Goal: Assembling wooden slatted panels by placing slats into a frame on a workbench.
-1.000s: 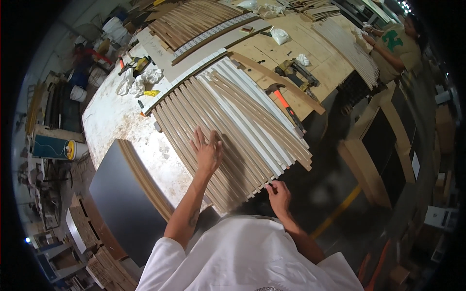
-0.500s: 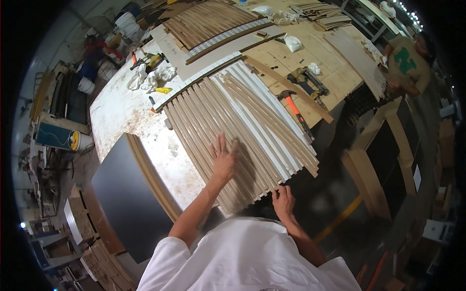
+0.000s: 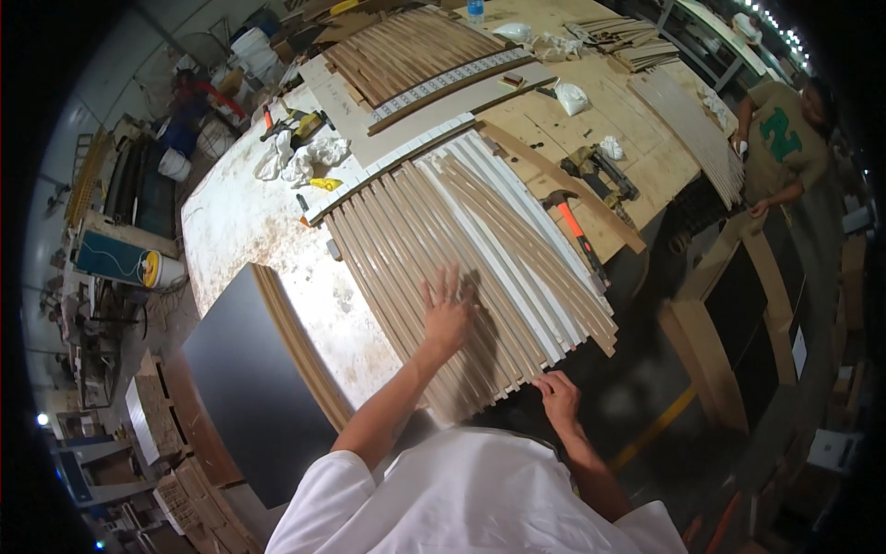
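Note:
My left hand (image 3: 448, 319) lies flat, fingers spread, on a row of narrow brown wooden slats (image 3: 397, 249). At the near ends of the slats, my right hand (image 3: 560, 401) has its fingertips pinched on a slat end, with the other fingers curled in. White strips (image 3: 489, 222) show to the right of the row. Several loose brown slats (image 3: 526, 249) lie slantwise across them. A white notched bar (image 3: 397, 166) runs along the far ends of the slats.
A hammer (image 3: 574, 226) and a nail gun (image 3: 600, 175) lie to the right, beside a long board (image 3: 563, 185). Dark panels (image 3: 258, 388) lean at the left. White rags (image 3: 305, 162) lie on the table. Near a cardboard box (image 3: 701, 346), a person (image 3: 784, 138) stands at the right.
The view has shifted slightly. My right fingers have closed at the slat ends; my left hand stays flat on the slats. The person at the right has brought a hand to the cardboard box.

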`<act>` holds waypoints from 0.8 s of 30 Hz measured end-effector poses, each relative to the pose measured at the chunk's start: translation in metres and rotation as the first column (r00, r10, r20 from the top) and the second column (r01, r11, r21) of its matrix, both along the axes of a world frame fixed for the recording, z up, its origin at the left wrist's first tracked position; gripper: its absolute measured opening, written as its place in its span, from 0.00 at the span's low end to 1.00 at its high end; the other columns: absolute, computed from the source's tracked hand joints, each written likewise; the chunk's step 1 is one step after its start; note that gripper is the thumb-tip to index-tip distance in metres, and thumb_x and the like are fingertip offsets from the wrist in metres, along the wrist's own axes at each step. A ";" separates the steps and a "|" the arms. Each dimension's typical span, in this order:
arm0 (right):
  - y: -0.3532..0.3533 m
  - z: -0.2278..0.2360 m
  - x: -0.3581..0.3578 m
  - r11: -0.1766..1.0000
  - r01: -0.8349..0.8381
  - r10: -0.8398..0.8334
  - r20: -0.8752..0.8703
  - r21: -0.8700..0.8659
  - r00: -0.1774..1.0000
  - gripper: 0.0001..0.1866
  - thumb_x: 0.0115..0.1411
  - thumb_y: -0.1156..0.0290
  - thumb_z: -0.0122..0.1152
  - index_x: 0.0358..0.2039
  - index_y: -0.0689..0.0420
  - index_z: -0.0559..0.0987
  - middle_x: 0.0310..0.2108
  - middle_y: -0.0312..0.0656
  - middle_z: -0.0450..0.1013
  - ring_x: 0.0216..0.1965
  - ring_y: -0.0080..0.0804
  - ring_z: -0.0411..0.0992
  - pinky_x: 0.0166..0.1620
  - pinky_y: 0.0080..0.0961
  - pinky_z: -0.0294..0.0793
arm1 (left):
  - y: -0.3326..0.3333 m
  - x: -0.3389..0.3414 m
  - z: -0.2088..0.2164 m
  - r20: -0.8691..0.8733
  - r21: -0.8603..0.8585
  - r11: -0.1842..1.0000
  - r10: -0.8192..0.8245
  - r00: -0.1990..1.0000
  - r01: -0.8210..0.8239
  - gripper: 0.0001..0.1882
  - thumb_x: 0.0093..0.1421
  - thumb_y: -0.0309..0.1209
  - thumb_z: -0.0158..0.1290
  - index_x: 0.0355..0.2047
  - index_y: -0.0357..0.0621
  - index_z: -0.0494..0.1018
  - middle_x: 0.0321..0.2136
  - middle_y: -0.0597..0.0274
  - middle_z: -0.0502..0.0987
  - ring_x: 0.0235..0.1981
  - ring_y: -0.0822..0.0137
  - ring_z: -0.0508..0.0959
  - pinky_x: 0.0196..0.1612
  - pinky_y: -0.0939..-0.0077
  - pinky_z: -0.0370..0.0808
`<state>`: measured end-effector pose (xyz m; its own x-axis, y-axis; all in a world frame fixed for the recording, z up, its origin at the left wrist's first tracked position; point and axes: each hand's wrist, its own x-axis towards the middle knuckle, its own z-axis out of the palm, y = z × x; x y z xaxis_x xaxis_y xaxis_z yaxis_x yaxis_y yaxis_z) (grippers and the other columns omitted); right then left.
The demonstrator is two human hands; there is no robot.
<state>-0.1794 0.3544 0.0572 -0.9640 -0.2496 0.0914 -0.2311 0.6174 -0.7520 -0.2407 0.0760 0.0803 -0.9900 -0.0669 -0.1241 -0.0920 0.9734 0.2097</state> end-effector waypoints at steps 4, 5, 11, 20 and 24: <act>-0.004 -0.005 -0.007 0.994 0.082 -0.089 0.110 0.067 0.990 0.13 0.43 0.71 0.72 0.22 0.59 0.74 0.22 0.45 0.72 0.24 0.43 0.72 0.27 0.34 0.69 | -0.006 -0.011 -0.002 -0.001 -0.010 1.000 0.004 1.000 -0.004 0.26 0.64 0.46 0.43 0.57 0.47 0.66 0.68 0.53 0.36 0.69 0.52 0.33 0.65 0.42 0.29; -0.005 -0.006 -0.008 0.971 0.165 -0.195 0.177 0.173 0.965 0.17 0.41 0.69 0.74 0.22 0.59 0.72 0.21 0.45 0.71 0.24 0.43 0.71 0.27 0.36 0.68 | -0.008 -0.015 -0.001 0.015 -0.023 1.000 -0.004 1.000 0.004 0.25 0.63 0.48 0.43 0.55 0.48 0.68 0.68 0.53 0.35 0.69 0.52 0.31 0.65 0.42 0.27; -0.021 -0.022 -0.006 0.943 0.242 -0.259 0.047 0.229 0.965 0.21 0.41 0.65 0.75 0.23 0.58 0.69 0.18 0.49 0.68 0.24 0.56 0.68 0.27 0.43 0.66 | -0.018 -0.033 -0.008 0.012 0.000 0.999 -0.045 0.999 0.045 0.25 0.61 0.52 0.45 0.47 0.47 0.75 0.68 0.52 0.37 0.69 0.52 0.31 0.65 0.42 0.27; 0.067 -0.027 -0.006 0.892 0.452 -0.399 0.483 0.007 0.779 0.17 0.60 0.58 0.58 0.28 0.61 0.75 0.22 0.42 0.74 0.21 0.30 0.74 0.26 0.28 0.72 | -0.008 -0.018 -0.004 -0.136 0.150 0.986 0.095 0.986 -0.075 0.24 0.61 0.43 0.48 0.54 0.44 0.69 0.66 0.43 0.44 0.68 0.47 0.42 0.65 0.42 0.34; 0.114 -0.021 -0.045 0.525 0.818 -0.410 0.772 -0.235 0.486 0.18 0.63 0.57 0.54 0.43 0.60 0.74 0.37 0.42 0.76 0.28 0.26 0.75 0.28 0.20 0.72 | 0.006 0.002 0.013 -0.249 0.292 0.948 0.207 0.946 -0.131 0.19 0.60 0.33 0.49 0.51 0.41 0.71 0.62 0.30 0.49 0.64 0.37 0.49 0.63 0.42 0.46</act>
<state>-0.2241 0.4687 0.0366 -0.7004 0.3324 -0.6316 0.6251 -0.1413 -0.7676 -0.2387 0.0820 0.0935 -0.9646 -0.2385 0.1127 -0.1522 0.8523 0.5005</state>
